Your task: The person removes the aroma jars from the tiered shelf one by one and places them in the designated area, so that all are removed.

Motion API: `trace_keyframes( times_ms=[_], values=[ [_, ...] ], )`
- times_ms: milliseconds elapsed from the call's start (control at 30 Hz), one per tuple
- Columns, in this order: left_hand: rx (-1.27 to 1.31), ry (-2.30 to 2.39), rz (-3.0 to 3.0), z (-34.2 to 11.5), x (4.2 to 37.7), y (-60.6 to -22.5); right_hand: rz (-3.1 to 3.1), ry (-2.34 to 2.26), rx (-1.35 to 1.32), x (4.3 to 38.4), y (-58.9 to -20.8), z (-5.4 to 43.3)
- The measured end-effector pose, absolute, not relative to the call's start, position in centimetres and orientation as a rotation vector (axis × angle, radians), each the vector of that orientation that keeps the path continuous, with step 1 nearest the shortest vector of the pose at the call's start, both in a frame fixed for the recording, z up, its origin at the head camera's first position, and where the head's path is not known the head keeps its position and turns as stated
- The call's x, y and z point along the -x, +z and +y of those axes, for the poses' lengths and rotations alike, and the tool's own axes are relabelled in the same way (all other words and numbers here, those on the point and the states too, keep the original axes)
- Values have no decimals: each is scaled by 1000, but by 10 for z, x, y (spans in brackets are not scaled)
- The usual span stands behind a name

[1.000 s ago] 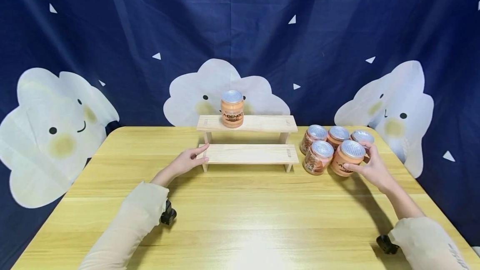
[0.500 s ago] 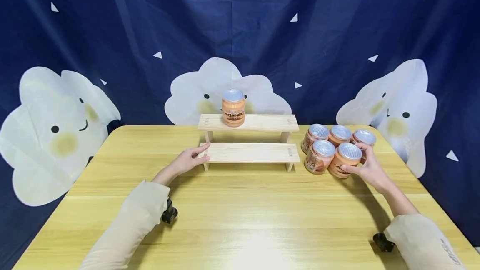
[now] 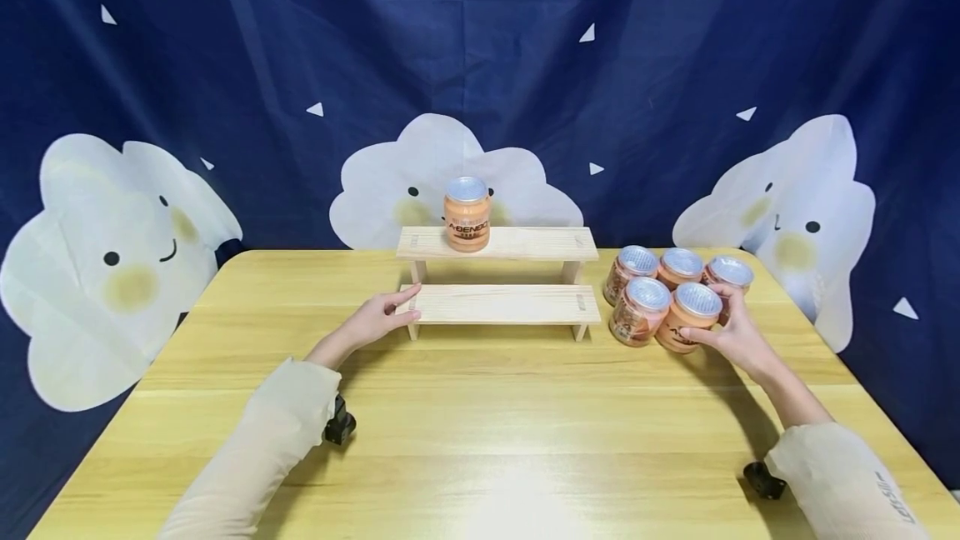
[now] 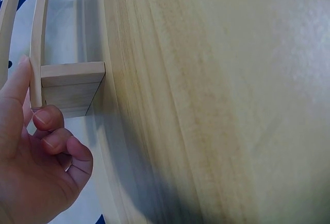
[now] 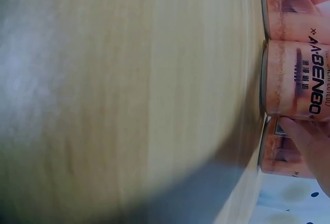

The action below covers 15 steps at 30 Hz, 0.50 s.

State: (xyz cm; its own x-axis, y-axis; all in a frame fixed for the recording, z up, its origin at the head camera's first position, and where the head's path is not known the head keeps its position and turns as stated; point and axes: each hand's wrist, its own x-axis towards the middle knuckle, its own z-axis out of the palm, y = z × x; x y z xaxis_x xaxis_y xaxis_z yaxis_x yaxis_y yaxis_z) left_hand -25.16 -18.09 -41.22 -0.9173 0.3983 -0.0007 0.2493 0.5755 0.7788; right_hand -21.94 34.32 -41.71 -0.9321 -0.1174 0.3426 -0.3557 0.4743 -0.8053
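Observation:
In the head view, my left hand [image 3: 375, 319] pinches the left end of the lower board of a two-tier wooden shelf [image 3: 498, 304]. The left wrist view shows the thumb and fingers on either side of the board's end [image 4: 38, 44]. My right hand [image 3: 738, 340] grips an orange jar with a silvery lid [image 3: 686, 325], thumb in front and fingers at its right side. That jar stands upright at the front right of a cluster. In the right wrist view, the AABENBO jar [image 5: 289, 77] lies against the thumb of my right hand [image 5: 317, 154].
Close beside the gripped jar stand similar jars: one front left [image 3: 633, 323] and three behind, including the back-left jar [image 3: 622, 277]. Another jar [image 3: 467, 223] sits on the shelf's upper board [image 3: 532, 242]. A dark blue curtain [image 3: 525, 65] hangs behind the table [image 3: 450, 423].
My right hand has shifted slightly left with the gripped jar, bringing it closer to the front-left jar. The left hand keeps its place on the shelf.

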Motion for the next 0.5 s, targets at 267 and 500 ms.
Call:
trace_keyframes(
  times_ms=[267,500],
  values=[
    [-538,1257,2628,-181,252,-413,-2576,1388,-377,216,-407,347],
    [-532,1264,2631,-181,251,-413,-2362,1479,-461,215,-392,347]
  ],
)
